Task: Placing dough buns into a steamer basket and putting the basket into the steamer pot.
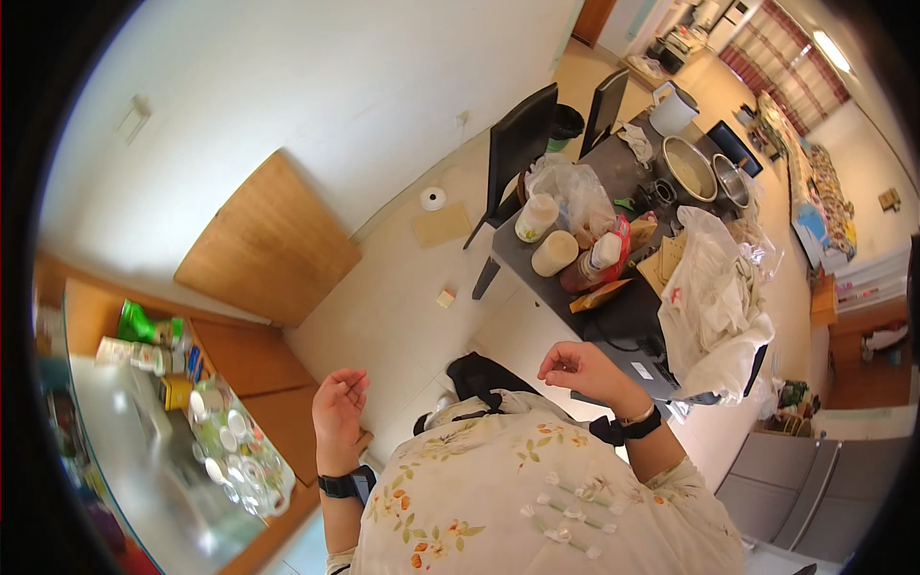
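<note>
My left hand (pixel 340 407) is raised over the floor at the left of my body, fingers loosely curled and apart, with nothing seen in it. In front of my belly, to the right, hovers my right hand (pixel 581 370); its fingers bend inward with a gap at the thumb, and I see no object there. A dark band circles each wrist. The right hand is nearest to the dark table (pixel 527 268), close to a black bag-like item (pixel 628 331) at its near end, without touching it. Neither hand touches the wooden cabinet (pixel 259 369) on the left.
Jars (pixel 554 254), plastic bags (pixel 714 297), a metal basin (pixel 689 169) and a white jug (pixel 674 107) crowd the table. Black chairs (pixel 517 144) stand beyond. A wooden board (pixel 268 240) leans on the wall. Cups fill a tray (pixel 280 489) on the left counter.
</note>
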`<control>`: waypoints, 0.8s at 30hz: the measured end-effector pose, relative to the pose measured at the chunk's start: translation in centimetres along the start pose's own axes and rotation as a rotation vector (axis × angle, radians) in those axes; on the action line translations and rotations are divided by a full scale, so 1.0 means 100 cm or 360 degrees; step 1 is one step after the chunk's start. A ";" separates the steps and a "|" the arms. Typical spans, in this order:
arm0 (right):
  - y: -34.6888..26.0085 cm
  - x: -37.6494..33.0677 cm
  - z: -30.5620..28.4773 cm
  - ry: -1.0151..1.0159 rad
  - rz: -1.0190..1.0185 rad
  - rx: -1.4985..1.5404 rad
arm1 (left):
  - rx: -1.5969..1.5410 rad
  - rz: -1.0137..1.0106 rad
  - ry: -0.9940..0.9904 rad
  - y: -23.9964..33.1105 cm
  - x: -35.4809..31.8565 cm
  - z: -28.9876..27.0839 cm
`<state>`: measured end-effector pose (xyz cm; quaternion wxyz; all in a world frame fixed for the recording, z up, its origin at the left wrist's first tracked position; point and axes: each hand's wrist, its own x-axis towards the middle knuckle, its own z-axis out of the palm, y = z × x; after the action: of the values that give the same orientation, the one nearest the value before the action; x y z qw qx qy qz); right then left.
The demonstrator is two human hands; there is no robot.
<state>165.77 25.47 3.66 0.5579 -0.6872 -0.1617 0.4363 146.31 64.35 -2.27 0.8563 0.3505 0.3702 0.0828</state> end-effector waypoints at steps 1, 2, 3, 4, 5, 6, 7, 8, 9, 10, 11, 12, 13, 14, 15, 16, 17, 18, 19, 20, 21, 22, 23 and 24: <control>-0.004 0.008 -0.002 0.0056 0.0000 0.0070 | 0.0061 -0.0017 -0.0072 0.012 0.022 0.011; -0.007 0.019 -0.006 0.0076 0.0002 0.0090 | 0.0123 -0.0027 -0.0135 0.024 0.042 0.021; -0.009 0.030 -0.010 0.0122 0.0007 0.0135 | 0.0143 -0.0042 -0.0145 0.035 0.062 0.031; -0.009 0.040 -0.016 0.0166 0.0011 0.0181 | 0.0214 -0.0068 -0.0213 0.047 0.082 0.042; -0.003 0.052 -0.023 0.0201 -0.0022 0.0254 | 0.0277 -0.0088 -0.0291 0.059 0.104 0.057; -0.001 0.062 -0.026 0.0252 -0.0034 0.0353 | 0.0289 -0.0093 -0.0309 0.071 0.125 0.072; -0.001 0.072 -0.028 0.0346 -0.0035 0.0417 | 0.0375 -0.0125 -0.0341 0.082 0.144 0.085; -0.002 0.082 -0.031 0.0441 -0.0037 0.0481 | 0.0462 -0.0157 -0.0375 0.094 0.161 0.100; -0.002 0.089 -0.034 0.0468 -0.0028 0.0504 | 0.0484 -0.0182 -0.0388 0.104 0.177 0.119; -0.003 0.099 -0.037 0.0496 0.0001 0.0538 | 0.0555 -0.0192 -0.0409 0.116 0.192 0.138; -0.004 0.105 -0.038 0.0534 0.0038 0.0577 | 0.0628 -0.0214 -0.0435 0.124 0.208 0.157; -0.006 0.111 -0.040 0.0571 0.0046 0.0603 | 0.0655 -0.0243 -0.0458 0.131 0.228 0.174; -0.007 0.117 -0.041 0.0648 0.0073 0.0585 | 0.0803 -0.0258 -0.0495 0.138 0.248 0.192; -0.008 0.124 -0.042 0.0719 0.0100 0.0563 | 0.0947 -0.0267 -0.0531 0.144 0.267 0.209; -0.008 0.128 -0.042 0.0777 0.0115 0.0639 | 0.0972 -0.0290 -0.0568 0.148 0.287 0.228; -0.013 0.131 -0.042 0.0828 0.0116 0.0663 | 0.1077 -0.0334 -0.0629 0.150 0.307 0.249; -0.021 0.134 -0.042 0.0925 0.0147 0.0716 | 0.1182 -0.0383 -0.0688 0.151 0.328 0.268; -0.025 0.137 -0.040 0.1031 0.0176 0.0770 | 0.1214 -0.0416 -0.0738 0.147 0.353 0.288; -0.022 0.138 -0.038 0.1146 0.0223 0.0746 | 0.1321 -0.0439 -0.0780 0.139 0.381 0.309; -0.021 0.141 -0.034 0.1280 0.0237 0.0753 | 0.1428 -0.0461 -0.0827 0.130 0.410 0.330; -0.024 0.144 -0.030 0.1424 0.0258 0.0748 | 0.1469 -0.0497 -0.0887 0.121 0.439 0.350; -0.029 0.148 -0.024 0.1569 0.0283 0.0744 | 0.1573 -0.0440 -0.0968 0.110 0.469 0.370; -0.038 0.154 -0.018 0.1704 0.0322 0.0791 | 0.1673 -0.0391 -0.1053 0.097 0.499 0.389; -0.048 0.160 -0.009 0.1767 0.0347 0.0825 | 0.1705 -0.0434 -0.1109 0.079 0.531 0.406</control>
<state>176.79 37.77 1.32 0.6599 -0.6662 0.3347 0.0935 213.17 69.63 -8.16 0.6357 0.6850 0.1021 -0.3409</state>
